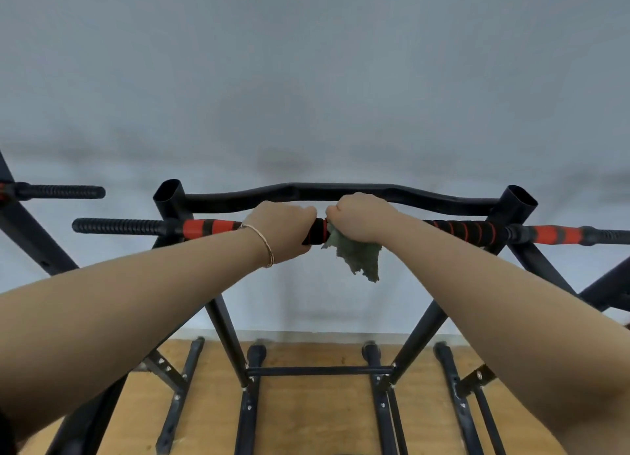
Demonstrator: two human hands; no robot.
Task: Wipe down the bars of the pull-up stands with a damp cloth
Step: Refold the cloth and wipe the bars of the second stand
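A black pull-up stand faces me, and its front bar point(463, 231) carries red and black grip wrap. My left hand point(284, 227) grips this bar near its middle, a thin bracelet on the wrist. Right beside it my right hand point(361, 217) holds a grey-green cloth point(358, 255) wrapped over the bar, and the cloth's loose end hangs below. A short black stretch of bar shows between the two fists. Behind runs a curved black rear bar point(306, 192).
A second stand's ribbed black handle point(61, 192) and slanted post stand at the left. Another frame's tube enters at the right edge point(606, 284). Below lie the stand's legs and cross brace point(320, 371) on a wooden floor point(306, 417), with a pale wall behind.
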